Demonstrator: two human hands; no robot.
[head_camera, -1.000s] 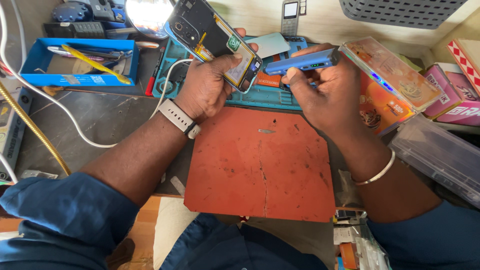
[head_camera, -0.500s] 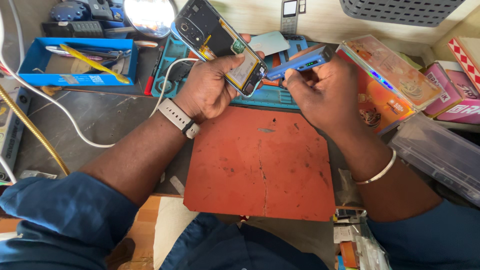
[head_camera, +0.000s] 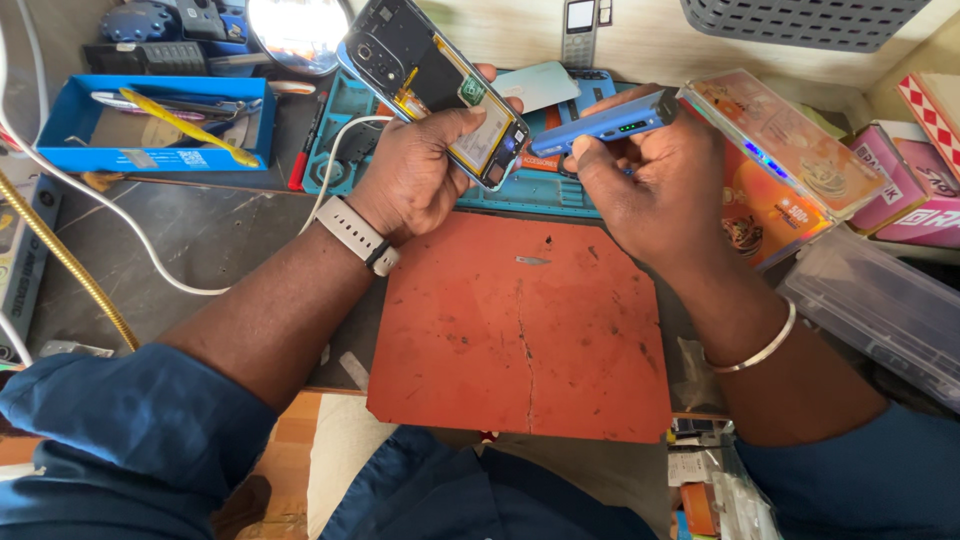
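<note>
Seen from the head camera, my left hand (head_camera: 420, 180) holds an opened phone (head_camera: 435, 88) with its back cover off, tilted above the far edge of the red work mat (head_camera: 520, 330); the fingers are clamped around the phone's lower end, with the exposed battery and circuit boards facing up. My right hand (head_camera: 660, 190) grips a blue electric screwdriver (head_camera: 615, 122), fingers closed around its body; the tool lies almost level, its tip toward the phone's lower corner, though I cannot tell whether tip and phone touch, since my thumb covers that spot. A white watch strap (head_camera: 355, 232) sits on the left wrist and a silver bangle (head_camera: 762, 348) on the right. Behind both hands lies a teal parts tray (head_camera: 345, 150), largely hidden by them, with a pale phone back cover (head_camera: 540, 85) resting on it. To the left on the dark counter (head_camera: 200, 240) stands a blue open box (head_camera: 150, 125) holding a yellow-handled tool, and a white cable (head_camera: 150, 260) loops across the counter beside a brass flexible arm (head_camera: 70, 265). To the right lie a clear orange-printed case (head_camera: 780, 140), pink cartons (head_camera: 905, 185) and a clear plastic box (head_camera: 880, 310). A small metal sliver (head_camera: 532, 261) rests on the mat between my forearms.
</note>
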